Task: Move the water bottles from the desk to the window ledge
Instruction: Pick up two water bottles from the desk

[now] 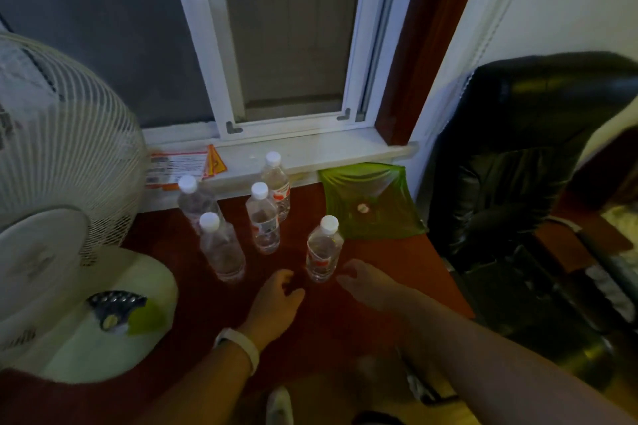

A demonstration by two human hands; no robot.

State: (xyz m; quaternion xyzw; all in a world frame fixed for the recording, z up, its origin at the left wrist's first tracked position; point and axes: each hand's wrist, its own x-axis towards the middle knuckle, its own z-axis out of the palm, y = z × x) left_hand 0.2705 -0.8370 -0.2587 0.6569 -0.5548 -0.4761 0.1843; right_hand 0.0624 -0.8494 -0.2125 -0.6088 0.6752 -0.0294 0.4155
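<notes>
Bottle [322, 252] — between open, empty hands [321, 286]

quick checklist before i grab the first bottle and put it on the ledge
1. Target: nearest clear plastic water bottle with white cap stands upright on the dark red desk: ok.
2. Left hand and right hand flank it, both empty: ok.
3. Grip made: not ok, neither hand touches it yet.
4. White window ledge has bare room to the right of the orange and white leaflets: ok.
5. Path: the far bottle stands before the ledge, lift above it: ok.
6. Cap tightness: cannot tell.
</notes>
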